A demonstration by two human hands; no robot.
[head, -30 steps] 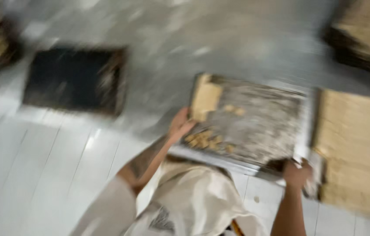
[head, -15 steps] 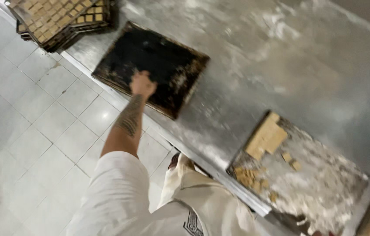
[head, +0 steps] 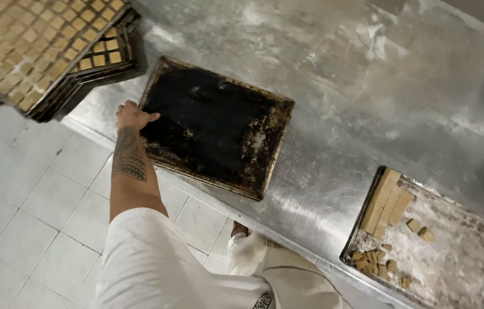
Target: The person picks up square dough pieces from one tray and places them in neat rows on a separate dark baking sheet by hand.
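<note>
Change: half a second ago the left hand (head: 133, 116) lay flat on top of the dark baking tray (head: 216, 126); now it has slid to the tray's left edge, and the tray sits turned a little more square to the table (head: 339, 109).
Head view, left hand: its grip rests at the tray's near left rim, thumb lying on the black surface, the other fingers curled at the edge; whether they clamp the rim or only press against it cannot be told.
Head view, right hand: out of sight.
Dark baking tray: bare, blackened, flat on the steel table near its front edge.
Stacked trays (head: 47, 51): at the upper left, filled with rows of small square biscuits, just beside the dark tray.
Floured tray (head: 442, 246): at the lower right, well apart from the hand, holding a slab of dough strips (head: 387, 203) and scattered cut pieces.
Floor (head: 36, 200): pale tiles below the table.
</note>
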